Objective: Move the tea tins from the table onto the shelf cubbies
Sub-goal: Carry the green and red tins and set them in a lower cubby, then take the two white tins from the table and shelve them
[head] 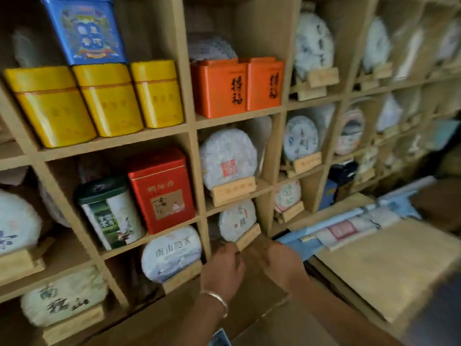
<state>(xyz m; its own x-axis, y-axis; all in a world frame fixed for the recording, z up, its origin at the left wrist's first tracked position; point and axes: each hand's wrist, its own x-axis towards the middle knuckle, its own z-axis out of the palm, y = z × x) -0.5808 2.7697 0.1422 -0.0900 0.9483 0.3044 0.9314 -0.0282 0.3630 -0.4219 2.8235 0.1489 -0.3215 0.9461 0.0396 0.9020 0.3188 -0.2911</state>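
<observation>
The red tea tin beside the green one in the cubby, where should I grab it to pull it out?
Grip the red tin across its front corners, coming straight in from the open front of the cubby. It stands upright with its right side close to the wooden divider and the green tin close on its left, so only the front and lid are free.

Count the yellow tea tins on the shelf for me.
3, side by side in one upper-left cubby: left yellow tin, middle yellow tin, right yellow tin. A blue tin sits on top; more could hide behind them.
</observation>
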